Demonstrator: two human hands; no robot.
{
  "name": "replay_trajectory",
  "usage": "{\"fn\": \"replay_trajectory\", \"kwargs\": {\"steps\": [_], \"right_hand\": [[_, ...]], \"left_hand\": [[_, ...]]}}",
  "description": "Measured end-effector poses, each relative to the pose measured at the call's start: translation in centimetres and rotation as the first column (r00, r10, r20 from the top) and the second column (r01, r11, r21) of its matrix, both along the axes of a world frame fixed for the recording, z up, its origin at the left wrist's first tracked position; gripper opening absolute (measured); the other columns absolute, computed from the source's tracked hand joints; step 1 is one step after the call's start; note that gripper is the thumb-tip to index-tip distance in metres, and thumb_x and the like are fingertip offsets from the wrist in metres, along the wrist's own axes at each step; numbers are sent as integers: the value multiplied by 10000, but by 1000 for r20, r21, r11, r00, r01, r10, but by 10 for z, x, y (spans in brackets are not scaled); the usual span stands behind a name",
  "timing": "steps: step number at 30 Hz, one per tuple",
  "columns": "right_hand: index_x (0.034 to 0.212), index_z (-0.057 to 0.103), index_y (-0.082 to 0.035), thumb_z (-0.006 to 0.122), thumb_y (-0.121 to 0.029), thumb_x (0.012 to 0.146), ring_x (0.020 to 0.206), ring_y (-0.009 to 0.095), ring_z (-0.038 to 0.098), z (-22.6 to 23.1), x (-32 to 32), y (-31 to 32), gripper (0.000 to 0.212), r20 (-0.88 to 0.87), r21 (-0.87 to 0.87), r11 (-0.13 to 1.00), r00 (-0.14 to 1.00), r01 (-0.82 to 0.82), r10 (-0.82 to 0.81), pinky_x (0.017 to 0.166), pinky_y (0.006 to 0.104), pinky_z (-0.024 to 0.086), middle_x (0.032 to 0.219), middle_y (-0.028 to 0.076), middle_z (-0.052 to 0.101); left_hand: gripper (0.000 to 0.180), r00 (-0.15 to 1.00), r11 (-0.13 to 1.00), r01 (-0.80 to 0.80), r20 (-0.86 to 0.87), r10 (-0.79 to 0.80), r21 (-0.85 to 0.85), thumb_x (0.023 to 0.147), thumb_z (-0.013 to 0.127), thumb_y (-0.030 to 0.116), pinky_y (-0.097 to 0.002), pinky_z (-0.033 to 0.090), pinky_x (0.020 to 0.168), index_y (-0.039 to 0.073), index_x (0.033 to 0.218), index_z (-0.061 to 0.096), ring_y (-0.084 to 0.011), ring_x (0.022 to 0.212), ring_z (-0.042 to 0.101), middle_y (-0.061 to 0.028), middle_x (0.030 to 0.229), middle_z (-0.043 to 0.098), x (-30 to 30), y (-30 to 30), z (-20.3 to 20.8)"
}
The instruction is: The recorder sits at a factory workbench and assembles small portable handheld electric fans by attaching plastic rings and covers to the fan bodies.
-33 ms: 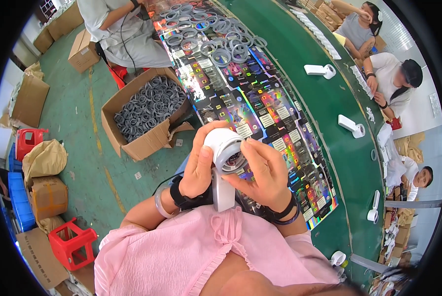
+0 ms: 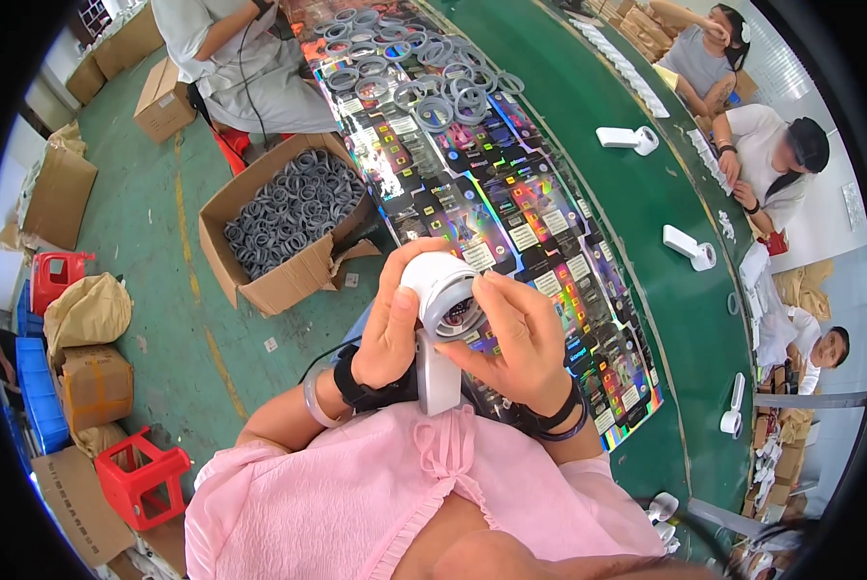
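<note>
In front of my chest I hold a white device with a round head and a flat handle, its open front turned toward my right hand. My left hand is wrapped round the back and side of the head, thumb along its near side. A grey ring sits at the rim of the head, with dark inner parts showing through it. My right hand pinches this ring between thumb and fingers. Whether the ring is fully seated cannot be seen. Below the hands the handle points toward my pink top.
Shiny printed sheets cover the bench, with loose grey rings at its far end. A carton of rings stands on the left. Beyond the bench, a green belt carries white handled parts. Co-workers sit opposite.
My hands, the device and the ring stay as they were. At the lower right edge, another white part shows by the belt.
</note>
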State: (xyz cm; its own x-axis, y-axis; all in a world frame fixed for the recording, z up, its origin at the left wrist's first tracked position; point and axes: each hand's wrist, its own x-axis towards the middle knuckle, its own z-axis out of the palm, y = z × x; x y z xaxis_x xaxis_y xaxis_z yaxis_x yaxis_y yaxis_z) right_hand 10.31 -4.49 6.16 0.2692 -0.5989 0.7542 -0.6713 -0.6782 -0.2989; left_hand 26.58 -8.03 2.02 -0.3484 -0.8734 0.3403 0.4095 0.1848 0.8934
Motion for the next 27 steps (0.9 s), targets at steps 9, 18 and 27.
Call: {"fn": "replay_trajectory", "kwargs": {"steps": [9,18,27], "right_hand": [[1244,542,33,830,-232,698,940,293,616,5,0,3,672,15,117,993,1000,-15,13,737,333,547,1104,184,572],[1304,495,32,816,-192,706,989,305,599,6,6,6,715,111,278,958,993,-65,35,792,356,531,1167,196,544],[1334,466,32,747,-243,792,1022,291,580,9,1,-13,669,118,414,906,992,-92,47,824,371,506,1208,186,533]], "left_hand": [[524,999,1000,6,31,-6,-19,1024,306,402,-290,378,951,-1,1356,344,-166,1083,487,-111,1196,487,3,2,-4],[518,990,988,-84,98,97,-131,984,448,353,-296,390,961,8,1352,330,-171,1096,509,-101,1216,489,8,0,7],[690,983,991,-11,183,-14,135,828,729,301,-303,424,927,33,1332,341,-144,1068,499,-89,1147,506,8,-7,6]]}}
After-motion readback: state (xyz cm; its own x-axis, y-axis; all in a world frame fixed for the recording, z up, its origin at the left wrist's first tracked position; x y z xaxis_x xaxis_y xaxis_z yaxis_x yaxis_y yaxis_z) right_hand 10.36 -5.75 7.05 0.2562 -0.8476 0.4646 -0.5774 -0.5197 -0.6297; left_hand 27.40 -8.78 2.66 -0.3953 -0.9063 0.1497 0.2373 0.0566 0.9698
